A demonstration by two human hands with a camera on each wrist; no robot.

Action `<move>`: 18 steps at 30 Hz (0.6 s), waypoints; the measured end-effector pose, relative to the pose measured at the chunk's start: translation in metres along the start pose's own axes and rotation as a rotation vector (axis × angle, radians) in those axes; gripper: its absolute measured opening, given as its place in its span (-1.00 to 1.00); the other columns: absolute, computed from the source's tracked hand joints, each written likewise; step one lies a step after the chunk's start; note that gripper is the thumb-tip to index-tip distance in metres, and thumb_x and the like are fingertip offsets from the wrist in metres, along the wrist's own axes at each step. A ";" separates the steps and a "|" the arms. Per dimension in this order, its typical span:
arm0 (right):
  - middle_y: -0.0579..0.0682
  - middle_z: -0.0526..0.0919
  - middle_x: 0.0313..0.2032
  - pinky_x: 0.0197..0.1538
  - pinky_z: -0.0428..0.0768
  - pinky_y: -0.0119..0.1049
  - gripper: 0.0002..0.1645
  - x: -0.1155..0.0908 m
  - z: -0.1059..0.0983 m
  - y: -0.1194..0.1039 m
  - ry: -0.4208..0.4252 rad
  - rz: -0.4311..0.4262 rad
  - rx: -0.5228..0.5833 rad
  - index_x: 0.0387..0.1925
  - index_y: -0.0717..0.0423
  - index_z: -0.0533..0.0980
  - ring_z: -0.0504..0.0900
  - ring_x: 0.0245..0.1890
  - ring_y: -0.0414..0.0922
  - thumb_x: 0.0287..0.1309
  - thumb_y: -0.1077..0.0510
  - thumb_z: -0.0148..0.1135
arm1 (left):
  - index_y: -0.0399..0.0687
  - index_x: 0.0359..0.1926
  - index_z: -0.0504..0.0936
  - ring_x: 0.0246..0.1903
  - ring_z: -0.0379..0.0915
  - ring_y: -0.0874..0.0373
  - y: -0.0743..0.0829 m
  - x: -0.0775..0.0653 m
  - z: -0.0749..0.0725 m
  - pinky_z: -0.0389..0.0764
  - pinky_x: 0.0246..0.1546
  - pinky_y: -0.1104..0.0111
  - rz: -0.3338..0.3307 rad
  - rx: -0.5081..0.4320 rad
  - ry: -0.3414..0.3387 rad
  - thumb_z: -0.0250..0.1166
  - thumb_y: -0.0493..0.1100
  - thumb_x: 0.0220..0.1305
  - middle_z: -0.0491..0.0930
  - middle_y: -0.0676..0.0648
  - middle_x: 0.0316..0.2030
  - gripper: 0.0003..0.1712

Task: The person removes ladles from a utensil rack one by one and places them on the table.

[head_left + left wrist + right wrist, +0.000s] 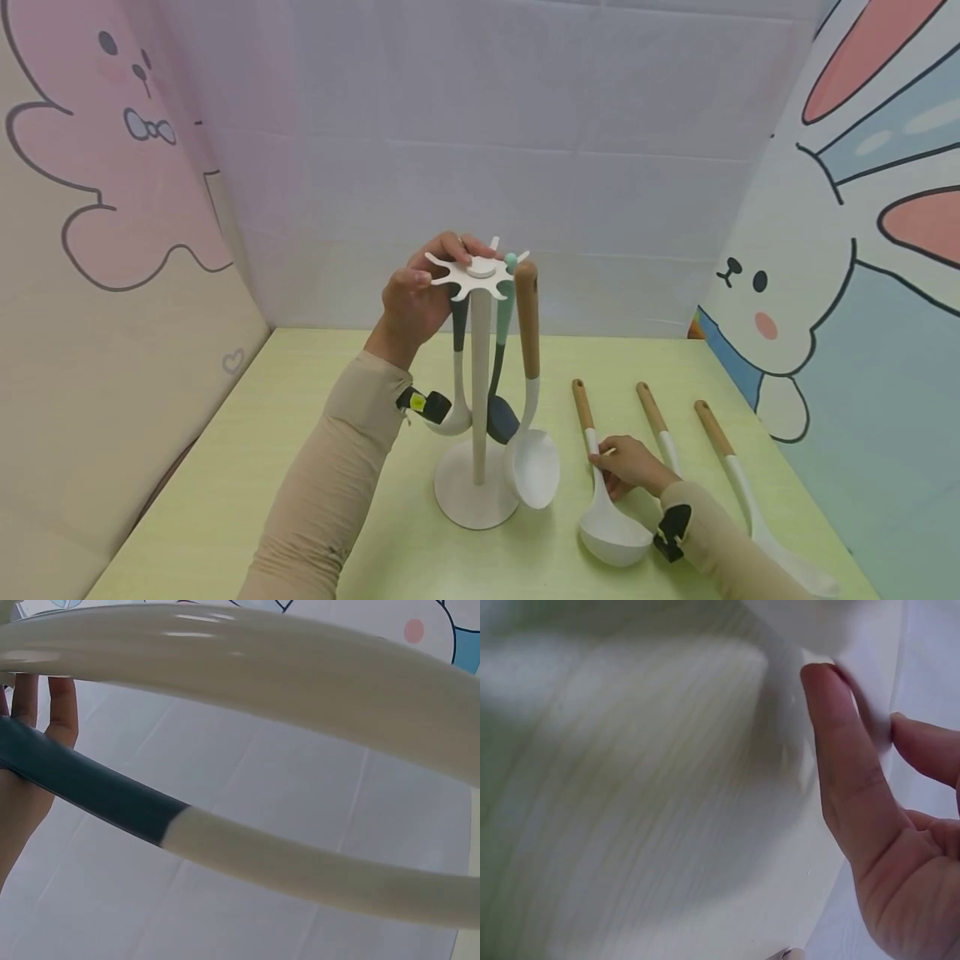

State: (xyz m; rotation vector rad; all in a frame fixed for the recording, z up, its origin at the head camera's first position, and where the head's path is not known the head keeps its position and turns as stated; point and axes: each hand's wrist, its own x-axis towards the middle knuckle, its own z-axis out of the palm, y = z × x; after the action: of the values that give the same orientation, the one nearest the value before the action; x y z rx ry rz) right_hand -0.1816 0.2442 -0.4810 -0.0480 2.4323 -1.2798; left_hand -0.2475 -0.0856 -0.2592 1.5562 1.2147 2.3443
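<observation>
A white utensil rack (480, 375) with a star-shaped top stands on the table. My left hand (420, 296) grips the edge of that top, fingers over it and thumb at the near side. From the rack hang a dark-handled ladle (458, 329), a green-handled utensil (505, 312) with a dark head, and a wooden-handled white spoon (528, 325). In the left wrist view, the dark handle (90, 784) crosses in front of my left hand (22, 802). My right hand (633, 467) pinches the white shaft of a wooden-handled ladle (615, 533) lying on the table.
Right of the ladle lie two more wooden-handled utensils (652, 408) (716, 429); my right forearm hides part of them. The pale yellow table (225, 467) meets a white cloth backdrop (480, 150) behind and cartoon-printed side panels (810, 250).
</observation>
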 end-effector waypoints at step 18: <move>0.09 0.60 -0.46 -0.51 0.67 -0.19 -0.70 0.000 0.006 0.001 0.040 0.040 -0.004 -0.06 0.40 0.46 0.65 -0.60 -0.06 0.35 0.20 0.17 | 0.10 -0.26 0.60 -0.14 0.47 0.04 -0.004 0.006 -0.007 0.45 -0.09 0.23 0.001 -0.125 -0.126 0.14 0.02 -0.01 0.53 -0.03 -0.08 -0.73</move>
State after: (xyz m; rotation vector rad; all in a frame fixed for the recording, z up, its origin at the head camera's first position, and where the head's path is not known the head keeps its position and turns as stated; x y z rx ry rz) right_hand -0.1788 0.2396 -0.4845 0.0245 2.4571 -1.2698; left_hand -0.2575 -0.0847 -0.2586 1.6348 1.0212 2.2361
